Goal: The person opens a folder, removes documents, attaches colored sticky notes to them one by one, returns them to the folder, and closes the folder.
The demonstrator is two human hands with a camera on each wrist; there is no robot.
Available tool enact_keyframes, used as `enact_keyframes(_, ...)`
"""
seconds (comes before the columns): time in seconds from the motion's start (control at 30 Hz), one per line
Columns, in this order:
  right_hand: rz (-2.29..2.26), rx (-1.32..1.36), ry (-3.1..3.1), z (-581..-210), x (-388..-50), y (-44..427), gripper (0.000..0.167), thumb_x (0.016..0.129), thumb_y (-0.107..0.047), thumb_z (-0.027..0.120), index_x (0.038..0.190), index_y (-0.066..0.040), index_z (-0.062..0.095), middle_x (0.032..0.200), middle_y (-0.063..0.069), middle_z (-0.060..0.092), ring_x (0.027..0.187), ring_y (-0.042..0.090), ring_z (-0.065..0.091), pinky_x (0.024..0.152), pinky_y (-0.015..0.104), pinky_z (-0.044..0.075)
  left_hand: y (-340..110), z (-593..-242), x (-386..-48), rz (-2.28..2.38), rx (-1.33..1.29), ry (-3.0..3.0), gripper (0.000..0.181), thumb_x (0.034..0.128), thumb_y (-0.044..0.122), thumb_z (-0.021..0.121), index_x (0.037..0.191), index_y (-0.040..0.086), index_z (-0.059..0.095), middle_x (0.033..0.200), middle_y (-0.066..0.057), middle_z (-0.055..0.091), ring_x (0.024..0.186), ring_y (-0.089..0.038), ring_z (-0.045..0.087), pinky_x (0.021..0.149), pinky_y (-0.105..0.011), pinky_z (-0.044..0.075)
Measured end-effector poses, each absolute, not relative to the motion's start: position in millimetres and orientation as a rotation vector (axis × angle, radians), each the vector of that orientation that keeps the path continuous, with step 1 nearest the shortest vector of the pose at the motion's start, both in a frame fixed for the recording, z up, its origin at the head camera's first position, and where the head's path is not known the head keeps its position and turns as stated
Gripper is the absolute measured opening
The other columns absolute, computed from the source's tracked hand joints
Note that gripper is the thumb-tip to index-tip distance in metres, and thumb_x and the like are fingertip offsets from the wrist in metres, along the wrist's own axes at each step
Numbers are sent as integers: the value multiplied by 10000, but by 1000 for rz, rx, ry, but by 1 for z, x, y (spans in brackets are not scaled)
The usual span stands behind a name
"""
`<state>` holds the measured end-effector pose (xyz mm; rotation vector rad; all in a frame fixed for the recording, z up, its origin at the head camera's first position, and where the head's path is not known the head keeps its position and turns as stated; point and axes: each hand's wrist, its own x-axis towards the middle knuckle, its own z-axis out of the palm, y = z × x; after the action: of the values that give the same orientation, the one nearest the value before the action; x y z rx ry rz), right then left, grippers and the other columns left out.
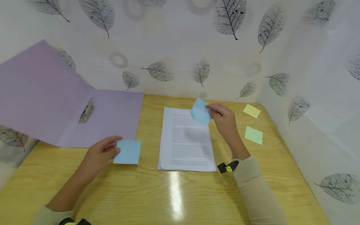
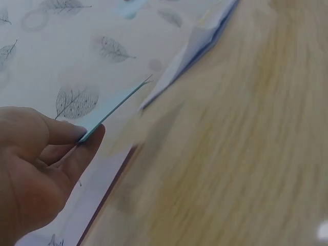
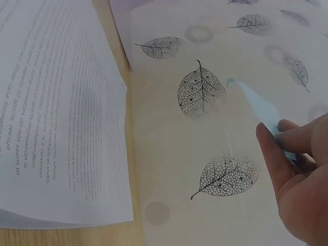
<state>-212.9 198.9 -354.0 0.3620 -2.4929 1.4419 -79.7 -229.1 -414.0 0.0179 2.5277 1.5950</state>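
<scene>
Nearest you, your left hand [image 1: 99,153] pinched a blue pad [image 1: 128,152] between thumb and fingers, above the wooden table [image 1: 152,195] near the purple folder [image 1: 118,120], which lay open. Farther in lay a stack of printed sheets [image 1: 187,147]. Over its upper right part, your right hand [image 1: 226,121] pinched a blue note [image 1: 200,112], its edge curling. To the right lay a green note [image 1: 254,135] and, beyond it, a yellow note [image 1: 252,111], near the leaf-patterned wall [image 1: 174,37].
</scene>
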Motion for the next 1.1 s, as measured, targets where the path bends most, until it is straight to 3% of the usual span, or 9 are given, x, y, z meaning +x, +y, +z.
enact_keyframes(0.13,1452,370,-2508,-355,-211,198,211,1007,-130,621,1168,-102,755,1207,45,667,985,123,576,718,141,465,-252,-419,-61,1441,-41,2615,547,1027,397,577,1516,180,462,1463,-211,499,1264,-359,535,822,-202,542)
enact_keyframes(0.3,1456,366,-2518,-356,-211,198,214,1006,-128,621,1173,-114,753,1205,32,668,957,149,558,699,147,454,-267,-427,-48,1314,-78,2666,541,1019,364,604,1502,154,484,1408,-235,551,1242,-367,560,803,-154,519)
enact_keyframes(0.43,1454,368,-2518,-356,-210,197,218,1005,-129,623,1179,-115,753,1217,32,671,989,145,565,724,140,460,-272,-432,-43,1213,-82,2708,527,1010,307,629,1490,134,498,1272,-162,632,1105,-187,607,783,-164,518)
enact_keyframes(0.53,1452,378,-2516,-356,-210,196,218,1003,-124,623,1178,-114,753,1217,34,673,1011,141,576,740,136,468,-272,-434,-40,1172,-78,2732,509,1007,255,633,1479,113,508,1230,-143,651,1072,-169,606,777,-175,516)
enact_keyframes(0.67,1471,375,-2518,-356,-211,196,215,1002,-123,624,1174,-110,754,1220,35,671,1006,148,583,742,131,479,-270,-435,-38,1178,-72,2740,505,1010,209,624,1482,80,497,1304,-209,627,1175,-347,598,794,-126,490)
enact_keyframes(0.87,1475,369,-2517,-356,-211,197,213,1004,-134,623,1170,-117,756,1212,32,671,971,147,577,724,140,479,-270,-435,-38,1192,-48,2770,515,1013,220,623,1484,64,484,1363,-216,592,1228,-372,568,815,-42,429)
enact_keyframes(0.93,1482,371,-2512,-356,-211,197,212,1004,-138,625,1168,-115,756,1207,36,672,953,147,570,711,147,473,-271,-435,-38,1177,-43,2799,506,1012,242,628,1473,75,501,1356,-205,602,1212,-292,584,814,-31,421)
enact_keyframes(1.0,1487,379,-2508,-357,-211,196,212,1002,-139,628,1171,-110,754,1205,42,672,944,147,563,703,150,467,-274,-435,-37,1181,-31,2826,494,1010,252,634,1457,76,521,1341,-198,615,1168,-108,586,815,-17,417)
enact_keyframes(1.1,1494,387,-2495,-358,-211,196,213,998,-131,635,1174,-100,752,1204,53,672,939,146,559,698,147,465,-277,-434,-36,1210,-14,2850,475,1014,250,629,1444,73,537,1324,-194,625,1062,163,486,814,-3,416)
